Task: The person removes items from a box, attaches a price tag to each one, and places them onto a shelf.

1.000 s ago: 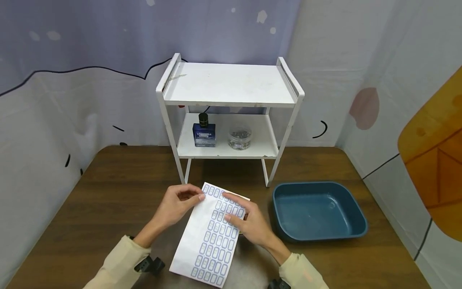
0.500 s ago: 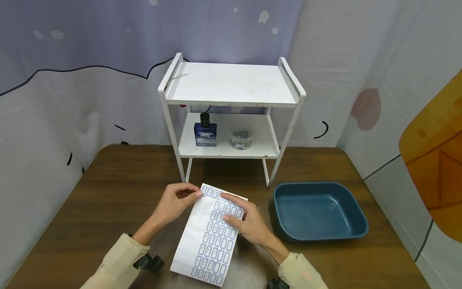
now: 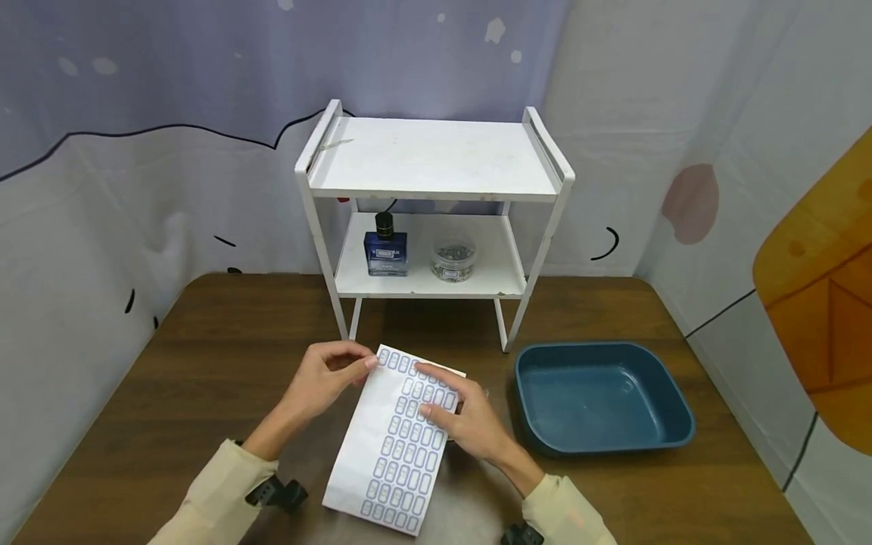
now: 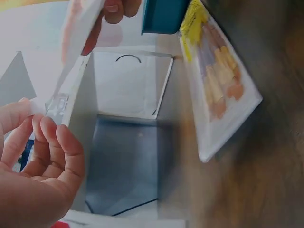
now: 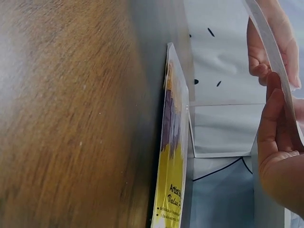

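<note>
A white sheet of stickers, printed with rows of blue-outlined labels, is tilted up above the table; its left part is blank. My right hand grips its right side, thumb and index finger on the front, other fingers behind. My left hand pinches at the upper left corner, where a small white piece shows between thumb and fingertips in the left wrist view. Whether that piece is a sticker or the sheet's corner, I cannot tell. Below the sheet lies a clear-fronted pack of brushes with a yellow header.
Behind my hands stands a white two-tier shelf. On its lower tier are a dark blue perfume bottle and a clear round jar. To the right, a blue-green plastic basin sits on the wooden table.
The sheet and both hands have shifted slightly left, the left hand a little more than the right. Shelf, bottle, jar and basin stay put.
</note>
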{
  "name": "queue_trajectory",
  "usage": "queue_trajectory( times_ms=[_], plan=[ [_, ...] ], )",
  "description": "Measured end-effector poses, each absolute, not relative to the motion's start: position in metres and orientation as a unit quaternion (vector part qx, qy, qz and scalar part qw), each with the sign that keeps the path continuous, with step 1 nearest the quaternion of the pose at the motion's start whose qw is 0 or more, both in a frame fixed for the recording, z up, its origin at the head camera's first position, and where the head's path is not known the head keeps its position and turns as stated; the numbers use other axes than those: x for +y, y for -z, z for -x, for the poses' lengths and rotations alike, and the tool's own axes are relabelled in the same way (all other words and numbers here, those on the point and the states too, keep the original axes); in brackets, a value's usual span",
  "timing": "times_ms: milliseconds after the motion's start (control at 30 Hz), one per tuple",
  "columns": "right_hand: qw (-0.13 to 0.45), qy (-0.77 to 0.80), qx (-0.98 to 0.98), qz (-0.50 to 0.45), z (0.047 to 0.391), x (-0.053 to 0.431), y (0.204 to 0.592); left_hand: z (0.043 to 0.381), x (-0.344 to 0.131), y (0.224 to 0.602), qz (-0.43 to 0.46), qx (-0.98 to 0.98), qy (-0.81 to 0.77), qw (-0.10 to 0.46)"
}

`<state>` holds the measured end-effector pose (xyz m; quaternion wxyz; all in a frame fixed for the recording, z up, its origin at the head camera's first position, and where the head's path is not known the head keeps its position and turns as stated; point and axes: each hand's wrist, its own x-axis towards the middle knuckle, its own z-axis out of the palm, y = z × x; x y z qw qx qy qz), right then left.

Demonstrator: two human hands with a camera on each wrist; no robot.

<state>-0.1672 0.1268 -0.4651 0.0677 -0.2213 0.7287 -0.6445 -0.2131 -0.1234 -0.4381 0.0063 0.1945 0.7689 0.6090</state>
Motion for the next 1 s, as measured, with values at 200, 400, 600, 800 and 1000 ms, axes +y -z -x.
queue_trajectory(
  times_ms=[200, 400, 600, 800, 1000],
  plan=[
    [0.033, 0.646, 0.748, 0.148, 0.173, 0.119, 0.473, 0.214, -0.145, 0.428, -0.191, 0.775, -0.603, -0.002],
    [-0.036, 0.633, 0.771, 0.06, 0.179, 0.101, 0.482, 0.214, -0.168, 0.422, -0.184, 0.787, -0.589, -0.005],
    [0.018, 0.637, 0.767, 0.076, 0.175, 0.078, 0.485, 0.214, -0.183, 0.421, -0.173, 0.789, -0.59, -0.013],
    [0.197, 0.694, 0.683, 0.109, 0.16, 0.051, 0.483, 0.214, -0.191, 0.422, -0.172, 0.795, -0.581, -0.024],
    [0.293, 0.705, 0.632, 0.131, 0.145, 0.023, 0.489, 0.214, -0.195, 0.421, -0.173, 0.8, -0.573, -0.035]
  ],
)
